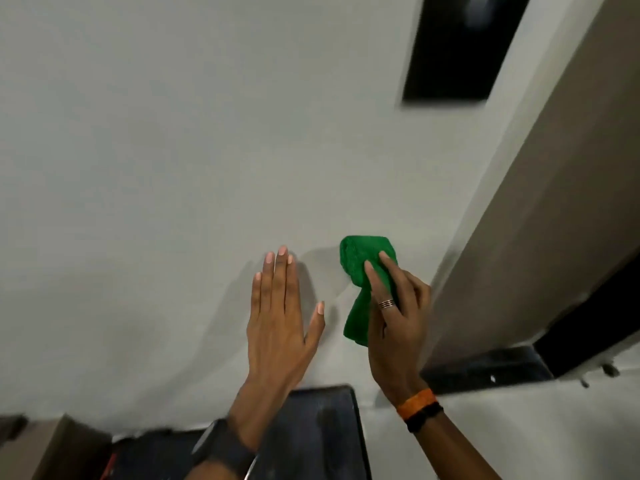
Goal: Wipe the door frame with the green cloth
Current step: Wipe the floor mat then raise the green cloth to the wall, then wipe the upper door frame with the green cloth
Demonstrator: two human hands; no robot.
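My right hand (398, 317) grips a bunched green cloth (363, 268) and holds it against the pale wall, just left of the grey-brown door frame (540, 209) that runs diagonally up the right side. My left hand (280, 317) rests flat on the wall, fingers straight and together, a hand's width left of the cloth. It holds nothing. A ring shows on a right finger; an orange and a black band circle the right wrist, and a dark watch sits on the left wrist.
A black rectangular panel (460, 50) hangs on the wall at the upper right. A dark surface (322, 431) lies below my wrists. Black skirting (491, 368) runs along the foot of the door frame. A brown edge (65, 448) shows at the bottom left.
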